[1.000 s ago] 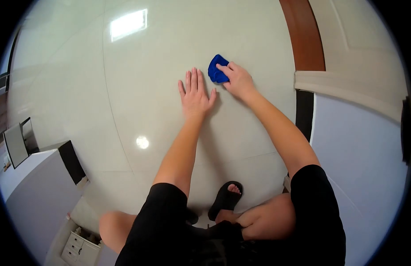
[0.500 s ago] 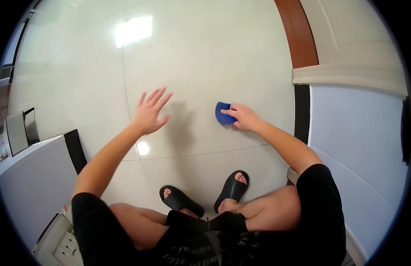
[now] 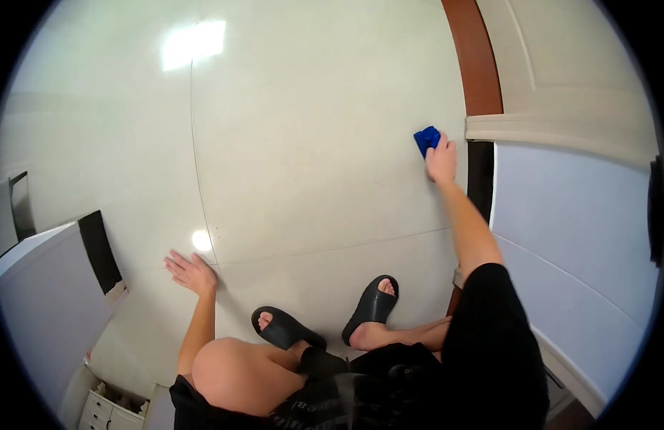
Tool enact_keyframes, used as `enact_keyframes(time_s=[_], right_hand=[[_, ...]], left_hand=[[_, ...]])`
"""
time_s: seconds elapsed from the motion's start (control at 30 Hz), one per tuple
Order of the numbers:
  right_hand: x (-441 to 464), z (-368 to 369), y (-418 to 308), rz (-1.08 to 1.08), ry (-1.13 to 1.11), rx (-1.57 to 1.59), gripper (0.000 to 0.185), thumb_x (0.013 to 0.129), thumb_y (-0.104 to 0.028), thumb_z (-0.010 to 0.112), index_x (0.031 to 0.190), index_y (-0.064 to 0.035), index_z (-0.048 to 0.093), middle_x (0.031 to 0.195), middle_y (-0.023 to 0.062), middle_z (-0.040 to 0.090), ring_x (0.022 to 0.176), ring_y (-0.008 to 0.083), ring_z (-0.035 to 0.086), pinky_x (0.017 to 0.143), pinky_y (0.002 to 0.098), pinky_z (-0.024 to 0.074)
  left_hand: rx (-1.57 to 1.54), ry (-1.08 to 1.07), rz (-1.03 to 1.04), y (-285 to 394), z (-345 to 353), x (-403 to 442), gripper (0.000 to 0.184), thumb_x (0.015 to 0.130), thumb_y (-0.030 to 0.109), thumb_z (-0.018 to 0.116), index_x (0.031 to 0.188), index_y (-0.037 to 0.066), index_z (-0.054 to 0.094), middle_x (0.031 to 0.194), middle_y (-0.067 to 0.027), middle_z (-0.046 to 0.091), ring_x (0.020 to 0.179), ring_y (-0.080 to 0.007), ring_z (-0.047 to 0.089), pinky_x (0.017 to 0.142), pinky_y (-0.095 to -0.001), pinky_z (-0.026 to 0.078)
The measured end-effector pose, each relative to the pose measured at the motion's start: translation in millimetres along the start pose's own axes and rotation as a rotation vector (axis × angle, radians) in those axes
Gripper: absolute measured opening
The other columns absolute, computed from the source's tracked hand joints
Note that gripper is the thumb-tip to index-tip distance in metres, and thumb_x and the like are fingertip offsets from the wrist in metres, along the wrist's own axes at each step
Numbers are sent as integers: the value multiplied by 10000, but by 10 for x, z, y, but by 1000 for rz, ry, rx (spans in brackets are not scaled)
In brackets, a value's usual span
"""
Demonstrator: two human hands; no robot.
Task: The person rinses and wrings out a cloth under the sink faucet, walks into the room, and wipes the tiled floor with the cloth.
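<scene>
1 blue cloth (image 3: 427, 140) is in the grip of the right hand (image 3: 441, 161), bunched between thumb and fingers and poking out past their tips, toward the far left, at the floor (image 3: 310, 179). The left hand (image 3: 193, 272) has its fingers spread, holding nothing, well apart from the cloth. The dark skirting (image 3: 480, 179) runs near the right fingers, and 2 slippers (image 3: 285, 331) stand right of the left fingers

white cabinet (image 3: 110, 413): lower left | brown strip (image 3: 478, 61): upper right | bluish wall (image 3: 568, 229): right
</scene>
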State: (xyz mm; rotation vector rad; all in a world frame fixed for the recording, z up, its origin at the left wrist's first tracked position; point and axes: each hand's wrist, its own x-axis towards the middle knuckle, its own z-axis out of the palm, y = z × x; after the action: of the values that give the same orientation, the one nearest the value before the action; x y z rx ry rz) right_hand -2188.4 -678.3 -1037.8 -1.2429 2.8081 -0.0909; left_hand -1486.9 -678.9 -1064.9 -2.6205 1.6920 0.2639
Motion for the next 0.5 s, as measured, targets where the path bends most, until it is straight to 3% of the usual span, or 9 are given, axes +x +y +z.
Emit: enact_keyframes(time_s=[0.07, 0.27, 0.37, 0.5], right_hand=[[-224, 180, -109, 44, 157, -50, 583, 898, -174, 605, 1459, -106, 461, 1219, 223, 544, 1106, 450, 576, 933, 545, 502], [-332, 349, -159, 30, 248, 121, 589, 891, -152, 645, 1437, -32, 458, 1193, 247, 555, 1086, 459, 574, 949, 550, 480], [-620, 486, -761, -7, 261, 72, 577, 872, -110, 665, 1404, 19, 483, 1151, 241, 580, 1068, 437, 586, 924, 531, 488], [-1302, 634, -1747, -125, 142, 19, 484, 860, -64, 616, 1339, -49, 548, 1084, 185, 573, 976, 383, 597, 833, 505, 510]], left_hand=[[36, 69, 15, 35, 52, -42, 722, 1055, 402, 443, 1661, 105, 188, 1727, -187, 133, 1599, -364, 99, 1263, -575, 79], [83, 93, 11, 65, 52, -30, 723, 1037, 408, 444, 1662, 128, 214, 1726, -174, 156, 1600, -350, 113, 1271, -546, 89], [98, 112, 21, 34, 62, -17, 730, 1032, 413, 446, 1664, 132, 213, 1725, -177, 162, 1597, -362, 121, 1269, -552, 90], [92, 134, 27, 94, 24, -22, 725, 1027, 412, 465, 1658, 135, 239, 1721, -172, 182, 1590, -359, 145, 1264, -560, 111]])
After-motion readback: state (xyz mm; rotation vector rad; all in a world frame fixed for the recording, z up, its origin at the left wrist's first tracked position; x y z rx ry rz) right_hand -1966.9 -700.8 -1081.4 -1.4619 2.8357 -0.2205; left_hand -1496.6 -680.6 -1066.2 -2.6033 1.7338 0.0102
